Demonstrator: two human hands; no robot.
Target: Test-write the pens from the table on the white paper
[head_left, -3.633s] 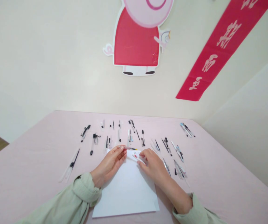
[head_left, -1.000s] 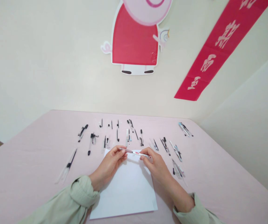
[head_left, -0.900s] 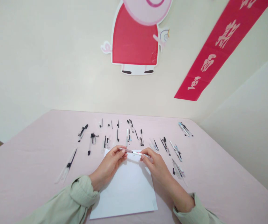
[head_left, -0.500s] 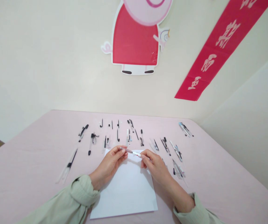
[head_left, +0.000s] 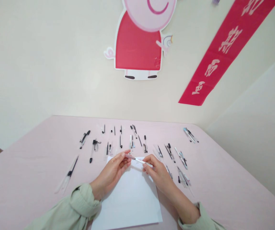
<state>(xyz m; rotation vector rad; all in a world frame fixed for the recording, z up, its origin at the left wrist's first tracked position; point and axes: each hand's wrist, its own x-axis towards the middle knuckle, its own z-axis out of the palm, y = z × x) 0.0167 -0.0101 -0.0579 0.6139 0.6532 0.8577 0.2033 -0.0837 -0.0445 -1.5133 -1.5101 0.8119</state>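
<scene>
My left hand [head_left: 112,172] and my right hand [head_left: 158,172] both pinch one thin pen [head_left: 137,160] and hold it level just above the far edge of a white sheet of paper [head_left: 130,201]. The left fingertips grip its pinkish left end. The right fingertips close on its white right part. Both sleeves are pale green.
The paper lies on a pink table [head_left: 32,179]. Several pens and pen parts lie in rows beyond the hands [head_left: 132,140], more to the right [head_left: 182,158], a small group at the far right [head_left: 190,134], and one long clear pen at the left [head_left: 67,175]. A wall with a cartoon cut-out rises behind.
Earlier the pen lay low by the paper's edge between my hands. Now both hands hold it slightly lifted, and my right fingers have slid inward along it. The camera has tilted down a little.
</scene>
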